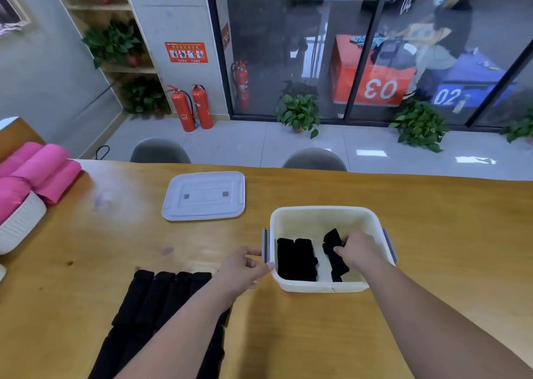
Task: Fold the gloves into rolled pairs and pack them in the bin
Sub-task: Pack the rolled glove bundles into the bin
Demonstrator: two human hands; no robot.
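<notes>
A white plastic bin (323, 215) stands on the wooden table. Two black rolled glove pairs (296, 259) lie side by side at its left inside. My right hand (359, 248) is inside the bin and grips another black glove roll (334, 256) at the right side. My left hand (243, 269) holds the bin's left rim by the grey handle. Several black gloves (155, 300) lie in a row on the table near me, partly hidden under my left forearm.
The bin's clear lid (204, 195) lies flat behind and left of the bin. A white basket (20, 225) with pink rolled towels (40, 170) stands at the table's left edge. Two grey chair backs (314, 160) show beyond the far edge.
</notes>
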